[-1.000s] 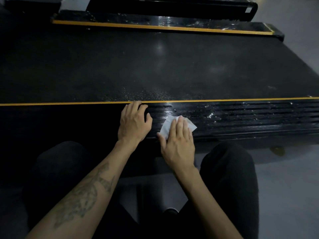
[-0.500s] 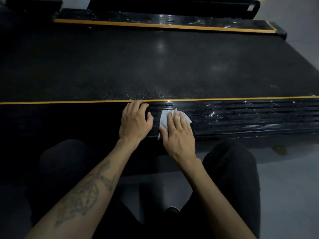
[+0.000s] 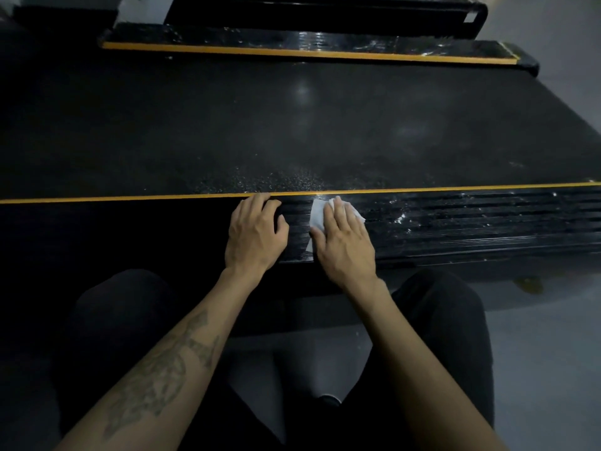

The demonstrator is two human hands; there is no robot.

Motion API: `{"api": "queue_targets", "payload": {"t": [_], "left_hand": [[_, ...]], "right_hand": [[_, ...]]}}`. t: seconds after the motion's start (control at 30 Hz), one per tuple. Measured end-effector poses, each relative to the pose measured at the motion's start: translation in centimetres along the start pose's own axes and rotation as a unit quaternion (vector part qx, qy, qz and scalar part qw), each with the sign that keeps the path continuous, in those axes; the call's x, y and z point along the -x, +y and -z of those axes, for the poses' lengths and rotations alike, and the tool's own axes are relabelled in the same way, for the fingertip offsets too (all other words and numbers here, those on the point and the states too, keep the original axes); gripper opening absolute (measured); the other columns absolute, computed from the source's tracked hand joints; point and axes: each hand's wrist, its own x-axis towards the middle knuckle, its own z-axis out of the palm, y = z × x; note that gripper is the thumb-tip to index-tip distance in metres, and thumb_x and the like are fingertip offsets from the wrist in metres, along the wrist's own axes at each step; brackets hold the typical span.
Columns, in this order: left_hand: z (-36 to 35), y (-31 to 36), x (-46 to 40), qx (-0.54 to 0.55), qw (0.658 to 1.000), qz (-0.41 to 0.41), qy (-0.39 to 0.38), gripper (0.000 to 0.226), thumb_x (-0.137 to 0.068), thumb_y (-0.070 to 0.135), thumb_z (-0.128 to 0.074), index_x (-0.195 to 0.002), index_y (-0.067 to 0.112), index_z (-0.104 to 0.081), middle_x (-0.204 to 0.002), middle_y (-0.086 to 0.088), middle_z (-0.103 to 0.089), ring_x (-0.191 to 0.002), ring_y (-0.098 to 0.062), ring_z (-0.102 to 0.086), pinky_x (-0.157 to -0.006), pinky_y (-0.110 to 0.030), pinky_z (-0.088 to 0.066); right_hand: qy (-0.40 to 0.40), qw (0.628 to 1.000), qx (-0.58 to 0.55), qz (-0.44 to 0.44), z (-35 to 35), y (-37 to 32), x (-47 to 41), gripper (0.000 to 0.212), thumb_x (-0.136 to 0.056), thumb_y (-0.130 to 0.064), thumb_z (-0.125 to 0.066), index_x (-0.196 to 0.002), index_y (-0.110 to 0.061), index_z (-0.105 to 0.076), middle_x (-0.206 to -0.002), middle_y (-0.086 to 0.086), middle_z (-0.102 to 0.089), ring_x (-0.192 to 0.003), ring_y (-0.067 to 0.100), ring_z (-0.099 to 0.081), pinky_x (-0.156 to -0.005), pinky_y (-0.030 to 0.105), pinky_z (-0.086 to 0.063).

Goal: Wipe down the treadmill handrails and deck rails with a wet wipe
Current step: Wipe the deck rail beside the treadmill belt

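The white wet wipe lies flat on the near deck rail, a black ribbed strip running along the side of the treadmill, and it sits under the right hand. That hand is spread flat, fingers straight and close together, pressing the wipe down rather than clutching it; the wipe's edges peek out past the fingertips, toward the yellow line, and along the thumb side of the hand.

Just beside the wipe, on the same rail, the left hand rests palm down with its fingers loosely bent, their tips reaching the yellow line, and holds nothing. The two hands are close but not touching, with a narrow band of ribbed rail between them.

Past the wipe on its other side, the rail shows pale specks and smears. Beyond the yellow line lies the wide dark running belt, speckled near the hands. At its far edge runs the far deck rail, also edged in yellow. The person crouches at the near rail, dark-clothed knees on either side of the forearms, and the left forearm bears a tattoo.
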Motion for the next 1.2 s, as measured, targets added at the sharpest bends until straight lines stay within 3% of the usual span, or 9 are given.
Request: {"api": "queue_targets", "payload": {"t": [0.13,0.33,0.5,0.67,0.83,1.0,1.2], "left_hand": [[-0.2,0.1,0.0,-0.003,1.000,0.002,0.007,0.030,-0.094,0.021,-0.061,-0.119,0.007,-0.070,-0.125,-0.009,-0.064,-0.117,-0.029,-0.059,-0.103,-0.043,-0.046],[-0.1,0.0,0.0,-0.005,1.000,-0.002,-0.001,0.031,-0.095,0.021,-0.060,-0.121,0.008,-0.069,-0.127,-0.008,-0.063,-0.119,-0.028,-0.058,-0.104,-0.042,-0.045],[-0.2,0.0,-0.1,-0.005,1.000,0.008,-0.004,0.031,-0.094,0.020,-0.060,-0.120,0.008,-0.069,-0.127,-0.008,-0.063,-0.117,-0.029,-0.058,-0.102,-0.042,-0.044],[-0.1,-0.1,-0.1,-0.008,1.000,0.002,-0.009,0.031,-0.096,0.022,-0.058,-0.122,0.009,-0.069,-0.128,-0.008,-0.062,-0.119,-0.027,-0.057,-0.103,-0.040,-0.043],[-0.3,-0.1,-0.1,-0.007,1.000,0.005,-0.005,0.031,-0.095,0.022,-0.059,-0.122,0.008,-0.069,-0.128,-0.008,-0.062,-0.119,-0.028,-0.057,-0.103,-0.042,-0.044],[-0.3,-0.2,-0.1,-0.007,1.000,0.003,-0.002,0.030,-0.093,0.021,-0.061,-0.119,0.009,-0.070,-0.126,-0.008,-0.063,-0.116,-0.028,-0.059,-0.101,-0.042,-0.045],[-0.3,0.0,0.0,-0.007,1.000,-0.001,0.006,0.029,-0.093,0.021,-0.062,-0.118,0.008,-0.070,-0.124,-0.009,-0.064,-0.115,-0.029,-0.059,-0.100,-0.042,-0.045]], "right_hand": [[0.026,0.999,0.004,-0.038,-0.9,-1.2,1.8,0.066,-0.112,-0.044,-0.020,-0.163,-0.003,-0.013,-0.171,0.018,-0.008,-0.159,0.030,-0.003,-0.128,0.042,-0.009],[0.008,1.000,0.005,0.018,0.0,-0.6,-0.8,0.064,-0.112,-0.045,-0.018,-0.164,-0.008,-0.012,-0.172,0.012,-0.004,-0.159,0.025,-0.002,-0.128,0.038,-0.006],[0.027,0.999,-0.003,-0.036,-0.8,-1.7,0.8,0.066,-0.111,-0.045,-0.019,-0.162,-0.004,-0.013,-0.171,0.017,-0.008,-0.159,0.030,-0.005,-0.128,0.042,-0.010],[0.007,1.000,-0.001,0.026,-0.1,-1.1,-1.1,0.062,-0.112,-0.045,-0.020,-0.164,-0.012,-0.013,-0.172,0.013,-0.003,-0.159,0.027,-0.001,-0.128,0.040,-0.005],[0.010,0.999,0.004,-0.030,-0.4,-1.2,-0.7,0.065,-0.111,-0.046,-0.019,-0.164,-0.009,-0.011,-0.172,0.015,-0.003,-0.159,0.030,-0.001,-0.129,0.042,-0.006],[-0.008,0.999,0.015,0.043,0.2,-1.1,-2.4,0.061,-0.112,-0.045,-0.017,-0.165,-0.016,-0.010,-0.172,0.012,-0.003,-0.159,0.027,-0.001,-0.128,0.041,-0.006],[0.002,0.999,0.013,-0.031,-0.2,-1.3,-1.5,0.064,-0.111,-0.045,-0.017,-0.164,-0.009,-0.009,-0.171,0.015,-0.003,-0.159,0.029,-0.001,-0.128,0.042,-0.007]]}}
